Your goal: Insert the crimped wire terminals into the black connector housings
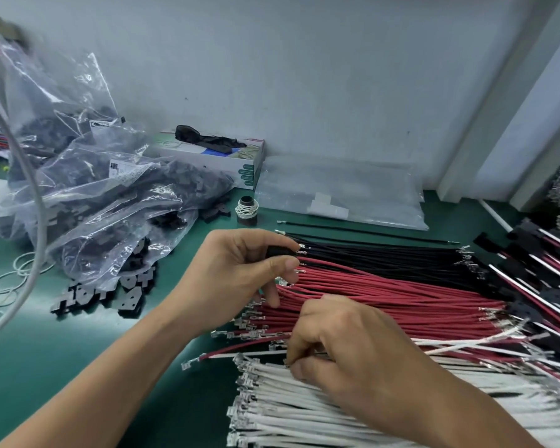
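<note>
Green bench (pixel 94 367), backed by a wall, with open room only at the near left. Bags of black housings (pixel 110 195) crowd the far left; finished assemblies (pixel 537 263) line the right edge. Flat rows of black wires (pixel 385 257), red wires (pixel 385 302) and white wires (pixel 304 412) fill the centre, metal terminals pointing left. The wires look light and limp, so each is best taken just behind its stiff, probably easily bent terminal. Right hand (pixel 346 347), fingers curled, pinches at the white-red boundary; which wire cannot be told. Left hand (pixel 240 273) grips a small black housing (pixel 277 251), seemingly rigid, between thumb and fingers above the red wires.
</note>
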Demonstrator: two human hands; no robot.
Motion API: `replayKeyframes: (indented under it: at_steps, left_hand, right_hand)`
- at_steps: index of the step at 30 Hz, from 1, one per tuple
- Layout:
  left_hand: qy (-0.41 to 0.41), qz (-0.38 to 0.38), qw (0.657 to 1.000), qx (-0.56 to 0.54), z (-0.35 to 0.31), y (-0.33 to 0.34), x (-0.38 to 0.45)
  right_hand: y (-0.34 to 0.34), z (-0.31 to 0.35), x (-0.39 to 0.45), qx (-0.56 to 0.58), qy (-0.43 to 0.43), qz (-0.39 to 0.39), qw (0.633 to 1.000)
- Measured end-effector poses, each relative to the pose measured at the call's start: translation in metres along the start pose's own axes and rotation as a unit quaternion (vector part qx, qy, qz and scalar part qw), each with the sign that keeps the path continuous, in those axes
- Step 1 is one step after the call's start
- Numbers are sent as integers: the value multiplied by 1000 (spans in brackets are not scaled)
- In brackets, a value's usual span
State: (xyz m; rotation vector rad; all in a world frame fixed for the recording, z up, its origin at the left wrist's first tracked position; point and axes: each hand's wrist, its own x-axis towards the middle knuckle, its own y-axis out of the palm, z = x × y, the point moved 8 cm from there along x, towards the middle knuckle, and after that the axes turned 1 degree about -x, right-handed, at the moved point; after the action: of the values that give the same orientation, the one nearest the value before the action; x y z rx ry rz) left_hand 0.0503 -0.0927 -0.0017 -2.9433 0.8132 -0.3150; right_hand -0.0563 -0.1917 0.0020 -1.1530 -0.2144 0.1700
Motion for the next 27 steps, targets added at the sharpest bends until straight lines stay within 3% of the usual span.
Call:
replayKeyframes:
  at_steps: [14,17,23,27]
  left_hand:
    - [-14,10,1000,-25,2,2,-1]
    - [-21,18,999,-39,1,3,-2]
    - [-47,52,996,-48,1,6,-3]
    - [-55,74,993,-74,-3,10,-5]
  right_hand:
    - [-25,-34,-14,149,48,-119,980]
    - [-25,-40,-17,136,50,-139,980]
    - [-55,-40,-21,113,17,-272,956]
    - [-58,-29,-16,70,4,-312,948]
